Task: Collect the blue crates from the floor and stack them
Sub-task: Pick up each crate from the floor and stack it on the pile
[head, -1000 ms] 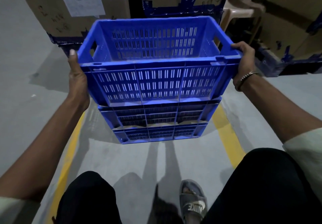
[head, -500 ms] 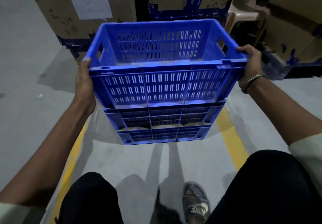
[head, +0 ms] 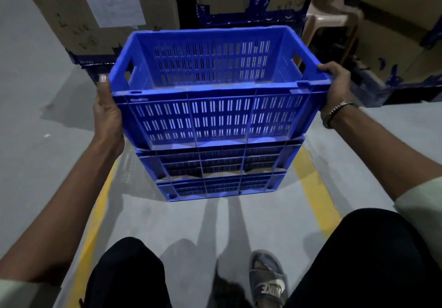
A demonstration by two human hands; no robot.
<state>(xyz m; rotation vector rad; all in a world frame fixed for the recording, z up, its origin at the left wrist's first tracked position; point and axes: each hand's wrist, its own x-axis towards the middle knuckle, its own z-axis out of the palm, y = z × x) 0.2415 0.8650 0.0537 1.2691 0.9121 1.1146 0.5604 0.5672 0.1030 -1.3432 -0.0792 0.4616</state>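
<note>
A sandalled foot [head: 269,281] is standing nearest on the grey floor [head: 43,154]. Beyond it, the left hand [head: 107,113] and right hand [head: 334,90] are gripping the ends of the top crate [head: 215,113], fingers curled around its rim, atop two stacked crates [head: 215,171]. Cardboard boxes [head: 107,13] are standing farthest.

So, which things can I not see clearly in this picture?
- Head view: whether the top crate already rests on the stack; its own wall hides the joint.
- Fingers of the left hand and right hand: behind the crate's ends.
- Paper label on the box: text too blurred.
- Left foot: hidden by the knee.
</note>
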